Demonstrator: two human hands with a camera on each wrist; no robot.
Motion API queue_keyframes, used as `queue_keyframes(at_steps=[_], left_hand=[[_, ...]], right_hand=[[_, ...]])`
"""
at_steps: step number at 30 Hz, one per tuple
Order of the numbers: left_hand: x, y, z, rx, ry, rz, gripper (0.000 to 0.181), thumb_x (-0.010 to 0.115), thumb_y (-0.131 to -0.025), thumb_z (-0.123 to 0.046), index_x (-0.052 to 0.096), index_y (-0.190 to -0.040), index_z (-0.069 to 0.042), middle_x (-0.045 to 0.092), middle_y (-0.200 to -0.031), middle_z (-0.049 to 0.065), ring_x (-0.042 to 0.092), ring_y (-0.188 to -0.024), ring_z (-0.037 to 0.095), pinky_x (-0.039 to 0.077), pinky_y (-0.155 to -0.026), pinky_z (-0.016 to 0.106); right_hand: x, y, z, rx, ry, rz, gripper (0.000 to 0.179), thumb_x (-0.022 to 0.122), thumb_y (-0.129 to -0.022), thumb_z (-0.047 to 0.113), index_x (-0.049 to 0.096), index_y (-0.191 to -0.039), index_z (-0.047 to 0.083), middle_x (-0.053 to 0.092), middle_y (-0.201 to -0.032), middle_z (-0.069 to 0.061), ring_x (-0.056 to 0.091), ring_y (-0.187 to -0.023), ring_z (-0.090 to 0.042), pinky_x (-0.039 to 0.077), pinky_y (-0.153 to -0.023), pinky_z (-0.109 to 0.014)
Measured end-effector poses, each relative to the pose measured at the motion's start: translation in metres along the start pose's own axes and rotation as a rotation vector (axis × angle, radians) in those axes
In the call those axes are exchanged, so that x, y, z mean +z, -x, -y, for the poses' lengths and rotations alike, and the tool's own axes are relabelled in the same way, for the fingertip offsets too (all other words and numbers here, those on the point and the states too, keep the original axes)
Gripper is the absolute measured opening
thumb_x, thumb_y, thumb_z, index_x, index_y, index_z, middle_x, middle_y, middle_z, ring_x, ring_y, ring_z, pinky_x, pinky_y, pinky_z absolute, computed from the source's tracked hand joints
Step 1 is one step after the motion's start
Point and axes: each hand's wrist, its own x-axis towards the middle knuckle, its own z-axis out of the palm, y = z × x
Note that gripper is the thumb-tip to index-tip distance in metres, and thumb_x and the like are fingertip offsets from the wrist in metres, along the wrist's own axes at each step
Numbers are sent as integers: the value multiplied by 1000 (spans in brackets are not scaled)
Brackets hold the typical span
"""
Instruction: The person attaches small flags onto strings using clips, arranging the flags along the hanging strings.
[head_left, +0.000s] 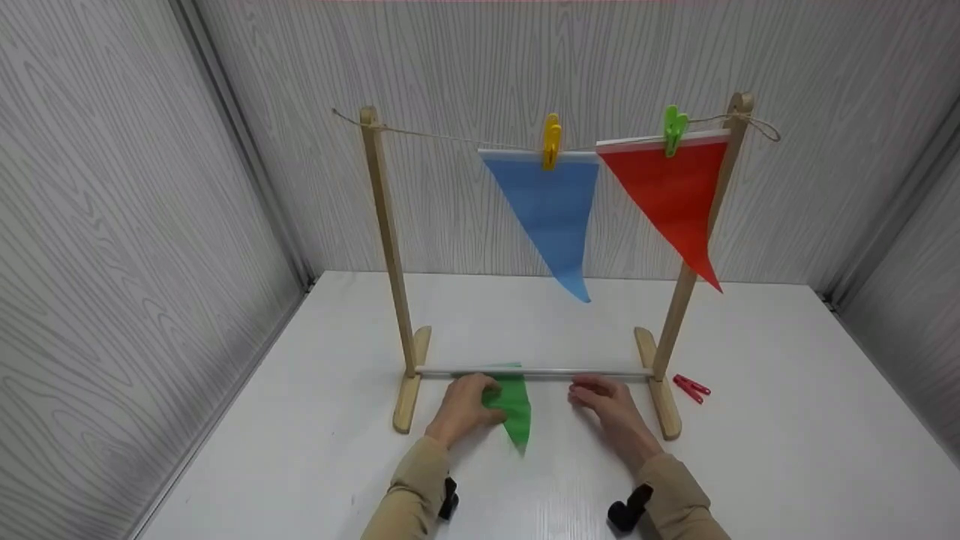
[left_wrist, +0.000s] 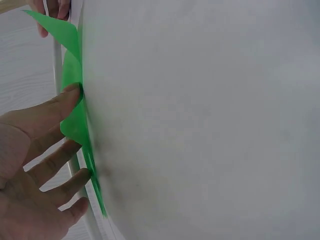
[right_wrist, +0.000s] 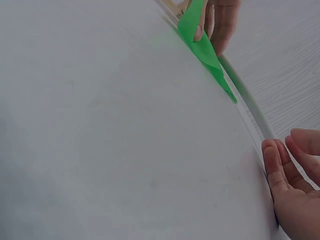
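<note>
A green pennant flag (head_left: pixel 516 409) lies on the white table below the stand's crossbar, its surface buckled. My left hand (head_left: pixel 461 409) holds it between thumb and fingers. In the left wrist view the thumb (left_wrist: pixel 71 95) is on the bent green sheet, with the other fingers spread behind and along it. To the right of the flag, my right hand (head_left: pixel 609 409) hovers by the crossbar (head_left: pixel 559 372) with loosely bent fingers. In the right wrist view this hand (right_wrist: pixel 295 195) has nothing between its fingers and is apart from the flag.
A cord (head_left: pixel 450 138) runs between two wooden posts (head_left: pixel 388 232). On it hang a blue pennant (head_left: pixel 551 210) under a yellow clothespin (head_left: pixel 551 142) and a red pennant (head_left: pixel 671 187) under a green clothespin (head_left: pixel 674 131). A red clothespin (head_left: pixel 691 388) lies right of the stand.
</note>
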Motion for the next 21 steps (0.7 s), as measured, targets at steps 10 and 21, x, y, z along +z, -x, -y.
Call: queue_keyframes(at_steps=[10,21], left_hand=[[2,-3,-4,-18,-30,-8,34,69,-95,-30,75,-106,1,68,-121,18,62,-117,37,48,-104,53],[3,-2,-1,-20,2,-29,23,60,-93,6,66,-115,5,66,-118,20,59,-118,39,47,-105,54]], right_hand=[[-2,0,0,-4,-27,24,39,62,-98,3,54,-132,-13,64,-122,-21,66,-102,-13,57,-91,-23],[-3,0,-1,-31,12,43,40,63,-98,6,55,-131,-14,67,-117,-16,66,-100,-11,56,-89,-22]])
